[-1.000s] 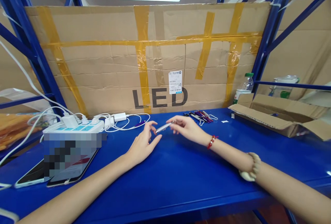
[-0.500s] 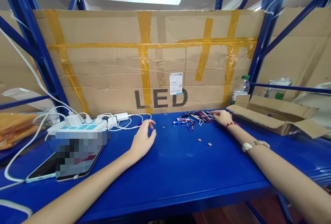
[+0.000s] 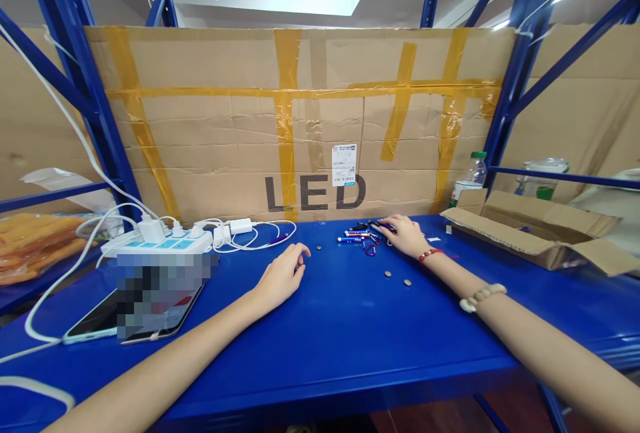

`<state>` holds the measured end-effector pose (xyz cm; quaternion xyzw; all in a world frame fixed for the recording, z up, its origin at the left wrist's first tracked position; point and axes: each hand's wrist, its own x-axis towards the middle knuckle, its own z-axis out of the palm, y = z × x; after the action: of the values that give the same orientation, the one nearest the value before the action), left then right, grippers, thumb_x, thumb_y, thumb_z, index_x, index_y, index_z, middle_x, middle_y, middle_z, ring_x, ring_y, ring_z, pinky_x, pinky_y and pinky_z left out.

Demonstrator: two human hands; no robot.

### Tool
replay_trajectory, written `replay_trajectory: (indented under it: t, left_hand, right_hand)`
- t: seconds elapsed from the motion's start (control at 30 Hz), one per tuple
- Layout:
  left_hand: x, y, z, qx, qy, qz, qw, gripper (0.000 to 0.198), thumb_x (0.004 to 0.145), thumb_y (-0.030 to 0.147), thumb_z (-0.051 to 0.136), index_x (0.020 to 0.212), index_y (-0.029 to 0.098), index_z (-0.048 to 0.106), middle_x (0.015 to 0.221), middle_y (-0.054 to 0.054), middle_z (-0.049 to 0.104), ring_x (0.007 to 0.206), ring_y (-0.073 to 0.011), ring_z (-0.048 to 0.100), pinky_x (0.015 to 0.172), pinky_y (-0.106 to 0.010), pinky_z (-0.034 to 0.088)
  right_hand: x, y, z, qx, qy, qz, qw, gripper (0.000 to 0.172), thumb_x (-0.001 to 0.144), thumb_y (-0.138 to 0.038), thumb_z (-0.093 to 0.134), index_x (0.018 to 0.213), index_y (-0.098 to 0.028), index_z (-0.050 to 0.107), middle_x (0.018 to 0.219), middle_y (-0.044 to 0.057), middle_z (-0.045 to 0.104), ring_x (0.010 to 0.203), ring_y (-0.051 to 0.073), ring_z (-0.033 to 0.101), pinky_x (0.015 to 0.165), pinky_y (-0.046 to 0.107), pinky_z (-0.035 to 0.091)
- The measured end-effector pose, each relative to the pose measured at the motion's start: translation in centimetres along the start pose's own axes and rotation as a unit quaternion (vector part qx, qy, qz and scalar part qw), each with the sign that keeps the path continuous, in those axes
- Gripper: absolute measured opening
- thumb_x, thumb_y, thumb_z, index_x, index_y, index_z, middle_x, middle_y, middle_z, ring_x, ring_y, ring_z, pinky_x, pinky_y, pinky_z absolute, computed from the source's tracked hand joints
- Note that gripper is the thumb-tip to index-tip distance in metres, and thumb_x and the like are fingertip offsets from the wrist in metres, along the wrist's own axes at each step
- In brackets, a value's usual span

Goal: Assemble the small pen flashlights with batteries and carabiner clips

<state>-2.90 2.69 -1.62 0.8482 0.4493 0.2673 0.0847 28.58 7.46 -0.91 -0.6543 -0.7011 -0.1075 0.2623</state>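
Note:
My left hand (image 3: pixel 283 278) rests on the blue tabletop (image 3: pixel 340 333), fingers loosely curled and thumb apart, with nothing visible in it. My right hand (image 3: pixel 404 237) reaches over a pile of slim metallic keychain flashlights (image 3: pixel 353 239); its fingers stretch onto the pile and cover part of it. At the pile's near side lies a purple carabiner clip (image 3: pixel 371 251). Two small round silver discs (image 3: pixel 388 274), like button cells, sit in front of my right hand. A third disc (image 3: pixel 319 247) lies just beyond my left fingertips.
On the left are a white power strip (image 3: pixel 170 244) with chargers and cables, and two phones (image 3: pixel 165 316). An open cardboard box (image 3: pixel 530 229) and a green-capped bottle (image 3: pixel 470 176) stand at the right. Behind rises a cardboard sheet (image 3: pixel 225 153) marked LED, between blue rack posts.
My right hand has moved left from the pile's right end to over its middle. Small pale scraps now show where it was. My left hand has stayed almost in place.

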Motion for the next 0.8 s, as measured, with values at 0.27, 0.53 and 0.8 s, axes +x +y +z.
replay_trajectory:
  t: [0.27, 0.53, 0.8]
  left_hand:
    - [0.8, -0.6, -0.3, -0.038, 0.079, 0.023, 0.996, 0.025, 0.08, 0.015, 0.039, 0.103, 0.019, 0.051, 0.1, -0.006, 0.058, 0.085, -0.0163, 0.058, 0.08, -0.033, 0.046]
    - [1.6, -4.3, -0.7, 0.135, 0.039, -0.124, 0.982, 0.039, 0.087, 0.036, 0.037, 0.119, 0.023, 0.055, 0.136, -0.013, 0.043, 0.131, -0.034, 0.027, 0.101, -0.054, 0.023]
    - [1.7, -4.0, -0.9, 0.145, 0.031, -0.112, 0.983, 0.045, 0.088, 0.039, 0.029, 0.104, 0.017, 0.065, 0.109, -0.014, 0.059, 0.109, -0.0285, 0.049, 0.095, -0.047, 0.032]
  right_hand:
    - [-2.7, -9.2, -0.8, 0.098, -0.03, -0.325, 0.94, 0.027, 0.089, -0.029, 0.042, 0.106, -0.023, 0.062, 0.108, 0.006, 0.062, 0.101, 0.019, 0.054, 0.089, 0.038, 0.035]
    - [-3.1, -8.8, -0.8, 0.098, -0.092, -0.306, 0.943, 0.035, 0.088, -0.038, 0.042, 0.116, -0.022, 0.057, 0.118, 0.009, 0.058, 0.111, 0.024, 0.05, 0.095, 0.044, 0.035]
    - [-3.5, -9.4, -0.8, 0.102, -0.148, -0.302, 0.936, 0.049, 0.086, -0.048, 0.042, 0.127, -0.021, 0.049, 0.129, 0.011, 0.05, 0.121, 0.027, 0.044, 0.101, 0.048, 0.03]
